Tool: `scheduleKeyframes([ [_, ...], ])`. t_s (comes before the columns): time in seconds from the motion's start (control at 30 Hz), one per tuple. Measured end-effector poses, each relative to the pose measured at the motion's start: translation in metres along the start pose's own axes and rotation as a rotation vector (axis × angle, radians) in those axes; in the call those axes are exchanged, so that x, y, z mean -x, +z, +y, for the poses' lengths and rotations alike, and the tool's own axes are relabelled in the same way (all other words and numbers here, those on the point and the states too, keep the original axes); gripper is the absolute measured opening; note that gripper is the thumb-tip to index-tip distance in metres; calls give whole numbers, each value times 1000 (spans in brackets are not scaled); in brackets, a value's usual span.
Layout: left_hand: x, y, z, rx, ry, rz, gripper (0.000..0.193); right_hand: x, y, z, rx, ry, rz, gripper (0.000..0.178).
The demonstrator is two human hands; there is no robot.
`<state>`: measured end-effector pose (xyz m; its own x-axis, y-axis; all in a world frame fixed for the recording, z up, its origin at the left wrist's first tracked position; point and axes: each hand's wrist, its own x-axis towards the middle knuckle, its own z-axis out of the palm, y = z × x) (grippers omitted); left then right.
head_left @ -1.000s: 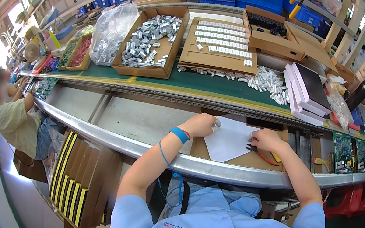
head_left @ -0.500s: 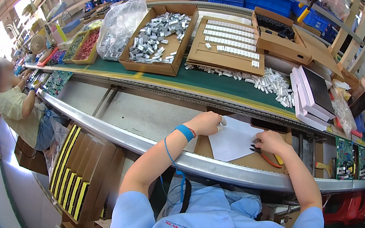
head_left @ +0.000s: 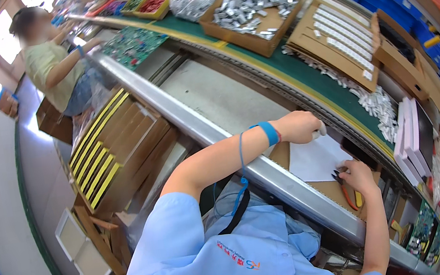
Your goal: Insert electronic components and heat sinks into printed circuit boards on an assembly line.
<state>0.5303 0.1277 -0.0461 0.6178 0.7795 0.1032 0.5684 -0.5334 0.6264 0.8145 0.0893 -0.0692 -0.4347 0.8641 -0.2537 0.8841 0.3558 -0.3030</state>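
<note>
A white sheet of paper (head_left: 317, 160) lies on a piece of brown cardboard on the work line in front of me. My left hand (head_left: 301, 127) is over the sheet's far left corner, fingers curled closed, white coverings on the fingertips. What it may hold is hidden. At the right edge of the paper, my right hand (head_left: 356, 174) has its fingers bent together; I cannot make out anything between them. Just below it lie cutting pliers (head_left: 348, 197) with an orange and a yellow handle. A blue strap (head_left: 269, 133) circles my left wrist.
A metal rail (head_left: 201, 123) runs between me and the line. Beyond stand a carton of silvery parts (head_left: 259, 40), cardboard with rows of white pieces (head_left: 345, 42) and loose white pieces (head_left: 378, 114). Far left, a co-worker (head_left: 53, 65) sits by a green circuit board (head_left: 132, 45).
The view has turned left, so the bench appears shifted right and tilted. Both hands stay at the paper with little change. The far circuit board now looks larger and extends farther from the co-worker.
</note>
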Motion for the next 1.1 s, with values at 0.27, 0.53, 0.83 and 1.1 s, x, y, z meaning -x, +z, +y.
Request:
scheduleKeyframes([
  [0.27,22,-77,-14,-186,111,264,26,5,-1,-8,-13,-39,-24,21],
  [0.53,132,-233,-150,-696,-515,772,31,2,-1,-15,-27,-6,-20,20],
  [0.83,200,-265,-301,-760,-1208,443,39,3,4,-9,-26,75,-14,16],
  [1.1,234,-273,-351,-924,-906,339,40,-8,6,-3,-22,73,-13,14],
])
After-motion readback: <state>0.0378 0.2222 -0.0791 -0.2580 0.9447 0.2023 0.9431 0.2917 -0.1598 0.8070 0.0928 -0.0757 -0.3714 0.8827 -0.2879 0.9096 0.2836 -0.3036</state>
